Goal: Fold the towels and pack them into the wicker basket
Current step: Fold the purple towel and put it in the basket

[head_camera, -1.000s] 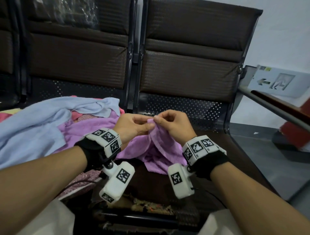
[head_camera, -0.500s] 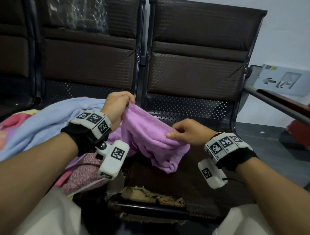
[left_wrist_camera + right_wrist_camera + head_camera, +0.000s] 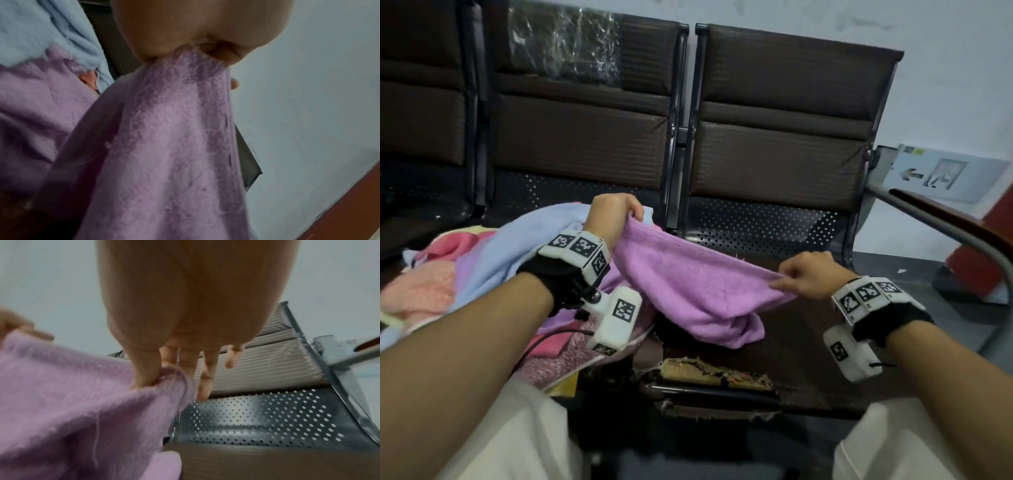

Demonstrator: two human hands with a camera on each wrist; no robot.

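My left hand (image 3: 613, 214) and right hand (image 3: 806, 274) each pinch a corner of the purple towel (image 3: 698, 287), stretched between them, sagging onto the seat (image 3: 774, 359); blue towel (image 3: 493, 246) left.

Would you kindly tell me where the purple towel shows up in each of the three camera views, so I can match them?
Head: purple towel in the centre, stretched between left hand and right hand.
Left wrist: fills the centre and bottom, hanging from the fingers.
Right wrist: lower left, corner pinched under the thumb.
Shared landmark: the perforated metal seat panel, also at.
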